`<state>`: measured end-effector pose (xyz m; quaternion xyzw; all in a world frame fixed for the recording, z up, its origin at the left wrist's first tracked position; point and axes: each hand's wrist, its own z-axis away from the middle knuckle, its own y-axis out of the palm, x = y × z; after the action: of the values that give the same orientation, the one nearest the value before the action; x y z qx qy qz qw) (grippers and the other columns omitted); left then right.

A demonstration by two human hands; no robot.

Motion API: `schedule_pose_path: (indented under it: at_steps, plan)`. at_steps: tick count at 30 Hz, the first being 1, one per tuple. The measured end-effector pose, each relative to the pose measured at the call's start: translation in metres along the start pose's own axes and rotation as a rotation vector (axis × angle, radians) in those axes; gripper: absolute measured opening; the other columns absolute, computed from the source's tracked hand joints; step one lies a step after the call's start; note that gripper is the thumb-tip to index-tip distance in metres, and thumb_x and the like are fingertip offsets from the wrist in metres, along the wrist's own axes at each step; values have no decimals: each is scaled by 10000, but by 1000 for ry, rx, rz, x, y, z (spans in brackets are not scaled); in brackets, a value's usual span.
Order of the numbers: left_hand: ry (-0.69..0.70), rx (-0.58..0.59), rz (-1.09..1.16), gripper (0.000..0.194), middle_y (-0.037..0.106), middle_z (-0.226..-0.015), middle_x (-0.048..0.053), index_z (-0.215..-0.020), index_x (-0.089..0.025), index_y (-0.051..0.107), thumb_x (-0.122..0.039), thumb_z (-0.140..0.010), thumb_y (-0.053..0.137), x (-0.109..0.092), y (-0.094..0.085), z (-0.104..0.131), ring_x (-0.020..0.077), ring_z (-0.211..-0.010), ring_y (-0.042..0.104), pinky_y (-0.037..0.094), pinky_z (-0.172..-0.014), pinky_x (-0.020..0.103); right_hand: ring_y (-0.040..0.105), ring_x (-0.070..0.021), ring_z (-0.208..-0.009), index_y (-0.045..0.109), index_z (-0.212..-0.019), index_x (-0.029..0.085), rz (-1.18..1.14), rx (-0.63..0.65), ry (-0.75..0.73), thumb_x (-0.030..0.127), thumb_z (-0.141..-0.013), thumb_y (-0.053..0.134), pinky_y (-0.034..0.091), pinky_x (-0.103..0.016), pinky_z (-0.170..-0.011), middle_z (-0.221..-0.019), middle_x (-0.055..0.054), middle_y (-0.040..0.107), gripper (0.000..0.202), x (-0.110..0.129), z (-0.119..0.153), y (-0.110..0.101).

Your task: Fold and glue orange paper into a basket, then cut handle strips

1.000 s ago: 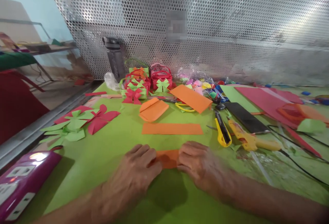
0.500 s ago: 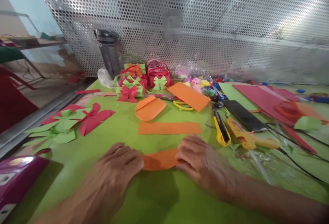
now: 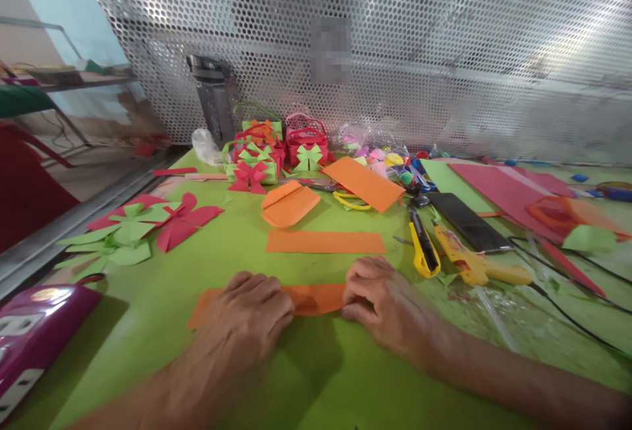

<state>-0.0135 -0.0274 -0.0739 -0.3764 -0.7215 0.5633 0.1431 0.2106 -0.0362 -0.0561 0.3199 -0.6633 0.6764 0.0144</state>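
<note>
An orange paper strip (image 3: 316, 299) lies across the green tabletop in front of me. My left hand (image 3: 254, 308) is closed over it left of its middle, and the strip's left end sticks out past the wrist side. At the right end, my right hand (image 3: 375, 292) pinches the strip between thumb and curled fingers. Just beyond, a second orange strip (image 3: 326, 242) lies flat. Behind that rests a folded orange paper piece (image 3: 290, 204), with an orange paper rectangle (image 3: 364, 183) partly covering yellow-handled scissors (image 3: 351, 201).
Right: a yellow utility knife (image 3: 423, 245), glue gun (image 3: 474, 262) with cord, black phone (image 3: 469, 222) and coloured sheets (image 3: 503, 196). Left: paper petals (image 3: 185, 222) and a purple power strip (image 3: 42, 338). Behind: small paper baskets (image 3: 306, 147), a bottle (image 3: 214, 104) and a perforated metal panel (image 3: 276, 35).
My left hand has shifted right along the strip, so the strip's left end now shows beyond it. My right hand keeps its pinch at nearly the same place.
</note>
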Motion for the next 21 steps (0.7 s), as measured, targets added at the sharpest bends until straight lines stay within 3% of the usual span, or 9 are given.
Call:
schedule_pose_path:
  at_steps: [5,12,21]
  plan:
    - [-97,48,32,271,575,-638,-9,-657,-188,551,-196,-888,409,0,-5,-4,146,-593,507,334,-625,311,527,-150,-807,633,-637,173,-12,65,155,94,-758,662,342,-352,-812,-785,2,586,147,3,-2,-11]
    - [-230,158,55,253,599,-634,-22,-673,-201,583,-220,-876,433,-1,-13,-10,160,-604,536,348,-666,324,516,-153,-793,598,-609,163,35,94,170,89,-799,575,339,-371,-816,-792,-14,575,206,3,-4,-11]
    - [-295,201,-9,220,587,-573,-33,-613,-198,577,-227,-819,507,-1,-17,-17,154,-566,529,349,-644,312,515,-161,-774,542,-566,162,67,75,179,58,-749,559,344,-385,-833,-762,-13,568,211,4,-4,-8]
